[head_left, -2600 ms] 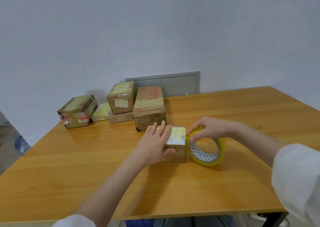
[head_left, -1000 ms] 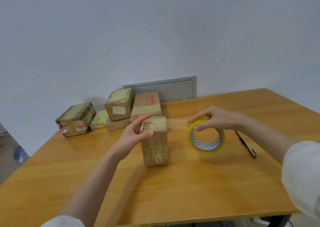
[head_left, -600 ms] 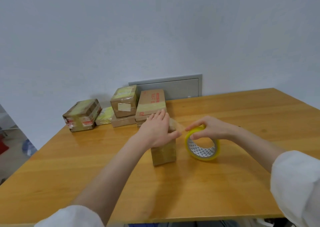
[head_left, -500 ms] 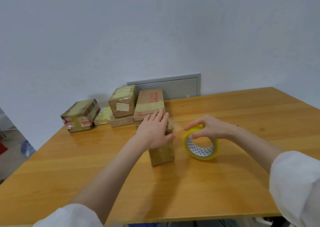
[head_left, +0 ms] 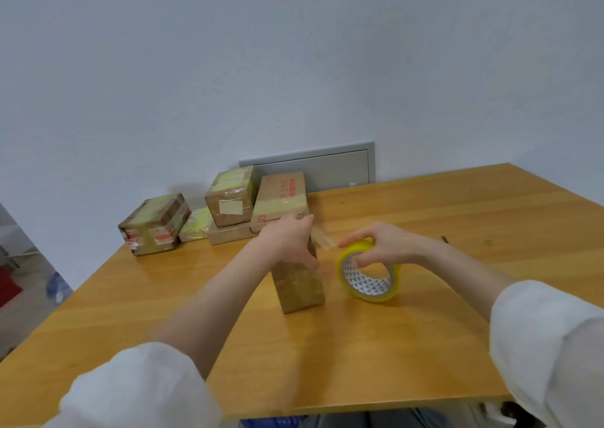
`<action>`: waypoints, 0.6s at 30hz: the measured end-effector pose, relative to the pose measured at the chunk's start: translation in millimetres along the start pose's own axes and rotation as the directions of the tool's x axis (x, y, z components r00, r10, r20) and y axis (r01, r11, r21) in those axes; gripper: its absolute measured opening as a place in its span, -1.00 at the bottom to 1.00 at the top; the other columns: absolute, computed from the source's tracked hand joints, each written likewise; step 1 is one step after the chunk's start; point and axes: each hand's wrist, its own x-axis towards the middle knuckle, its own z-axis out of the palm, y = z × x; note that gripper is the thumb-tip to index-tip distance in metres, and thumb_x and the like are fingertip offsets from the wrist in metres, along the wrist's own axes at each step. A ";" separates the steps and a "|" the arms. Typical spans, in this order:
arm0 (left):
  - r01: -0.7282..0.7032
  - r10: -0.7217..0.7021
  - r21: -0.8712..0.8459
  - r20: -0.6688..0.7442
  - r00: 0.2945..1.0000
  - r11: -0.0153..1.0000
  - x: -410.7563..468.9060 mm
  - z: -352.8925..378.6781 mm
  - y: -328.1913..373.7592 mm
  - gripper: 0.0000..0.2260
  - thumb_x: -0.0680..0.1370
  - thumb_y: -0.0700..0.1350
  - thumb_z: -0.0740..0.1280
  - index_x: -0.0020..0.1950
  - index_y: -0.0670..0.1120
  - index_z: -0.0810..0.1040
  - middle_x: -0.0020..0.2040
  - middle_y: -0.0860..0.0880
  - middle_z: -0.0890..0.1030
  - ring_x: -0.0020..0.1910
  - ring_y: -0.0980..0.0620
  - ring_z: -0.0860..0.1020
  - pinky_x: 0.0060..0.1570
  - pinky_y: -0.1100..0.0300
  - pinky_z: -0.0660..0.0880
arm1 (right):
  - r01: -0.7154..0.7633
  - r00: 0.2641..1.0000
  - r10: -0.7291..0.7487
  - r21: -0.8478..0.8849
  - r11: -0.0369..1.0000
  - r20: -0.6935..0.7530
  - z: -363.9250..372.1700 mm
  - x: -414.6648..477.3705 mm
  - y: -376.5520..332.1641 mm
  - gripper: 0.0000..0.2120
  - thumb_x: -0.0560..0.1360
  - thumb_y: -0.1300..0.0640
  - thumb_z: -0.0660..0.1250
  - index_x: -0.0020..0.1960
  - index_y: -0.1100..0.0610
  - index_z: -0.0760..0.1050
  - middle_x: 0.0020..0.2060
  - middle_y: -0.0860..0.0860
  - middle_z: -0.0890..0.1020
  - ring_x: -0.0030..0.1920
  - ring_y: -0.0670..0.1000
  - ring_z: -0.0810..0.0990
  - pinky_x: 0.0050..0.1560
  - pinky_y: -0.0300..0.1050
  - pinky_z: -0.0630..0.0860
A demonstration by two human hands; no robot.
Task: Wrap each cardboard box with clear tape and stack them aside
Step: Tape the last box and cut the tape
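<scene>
Pressing down on the upright cardboard box (head_left: 299, 287) at the middle of the table (head_left: 359, 346), your left hand (head_left: 291, 241) lies over its top, fingers (head_left: 304, 223) nearly straight and thumb spread down the side facing the roll. Your right hand (head_left: 382, 244) grips the yellow tape roll (head_left: 367, 284), with fingers curled over the rim and into the core. The roll stands on edge just right of the box. A short strip of tape (head_left: 322, 241) bridges the two. Your left hand hides the box's top. Its brown front shows glossy, wrinkled tape.
</scene>
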 end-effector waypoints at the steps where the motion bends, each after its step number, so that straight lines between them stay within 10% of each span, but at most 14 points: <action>1: -0.005 0.005 -0.010 -0.001 1.000 1.000 0.9 -1.4 0.1 -0.08 0.36 0.17 0.49 0.56 -0.03 0.06 0.49 -0.14 0.22 0.40 -0.15 0.31 0.31 -0.06 0.39 | 0.004 1.000 -0.004 -0.007 1.000 -0.003 -1.6 -1.8 -1.3 -0.53 0.41 0.08 0.47 0.29 -0.13 0.51 0.29 -0.15 0.50 0.32 -0.10 0.41 0.23 -0.22 0.31; 4: -0.054 0.046 -0.391 -0.030 0.999 0.919 -0.8 -3.2 -17.8 -0.10 0.33 0.04 0.55 0.54 0.00 0.13 0.39 -0.07 0.32 0.33 -0.09 0.36 0.29 0.03 0.40 | 0.040 0.994 -0.042 -0.022 0.999 -0.100 -23.7 -14.1 -8.4 -0.49 0.38 0.09 0.51 0.30 -0.12 0.50 0.21 -0.18 0.50 0.26 -0.14 0.41 0.18 -0.25 0.30; 10: -0.139 0.078 -0.926 -0.119 0.990 0.352 -19.2 49.5 -45.8 -0.15 0.24 -0.12 0.62 0.43 0.12 0.29 0.31 0.02 0.46 0.31 0.02 0.44 0.25 0.04 0.47 | 0.155 0.982 -0.102 0.367 0.917 -0.160 -57.5 -35.0 -16.8 -0.51 0.37 0.18 0.53 0.23 -0.12 0.48 -0.01 0.03 0.67 -0.02 0.01 0.64 0.06 -0.13 0.57; 18: -0.199 0.105 -0.922 -0.173 0.979 0.332 -23.8 76.7 -66.9 -0.24 0.22 0.06 0.59 0.36 0.22 0.35 0.37 0.06 0.39 0.34 0.10 0.39 0.28 0.04 0.46 | 0.053 0.996 -0.046 0.103 0.993 -0.071 -60.0 -21.8 -6.7 -0.72 0.40 0.03 0.50 0.10 -0.14 0.63 -0.01 -0.30 0.60 -0.03 -0.37 0.51 -0.03 -0.37 0.36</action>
